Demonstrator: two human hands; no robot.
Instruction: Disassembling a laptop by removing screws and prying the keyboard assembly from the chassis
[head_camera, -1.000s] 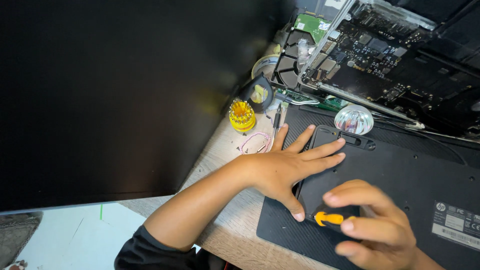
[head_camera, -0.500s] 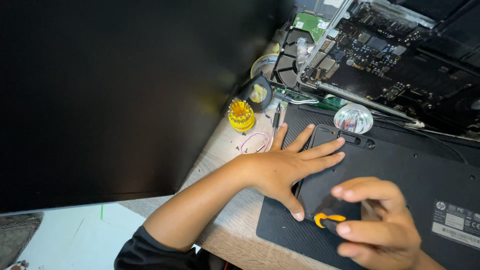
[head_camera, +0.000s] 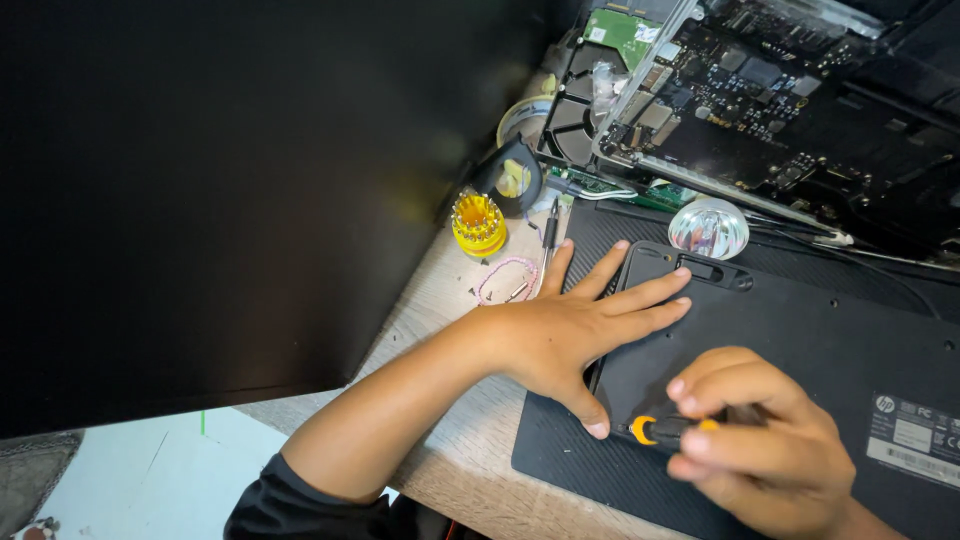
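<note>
Black and face down, the laptop (head_camera: 800, 350) lies on the wooden table (head_camera: 450, 300). The left hand (head_camera: 570, 335) rests open and flat on its near left corner. Just right, the right hand (head_camera: 765, 450) grips a black-and-orange screwdriver (head_camera: 665, 430) against the laptop's near edge.
</note>
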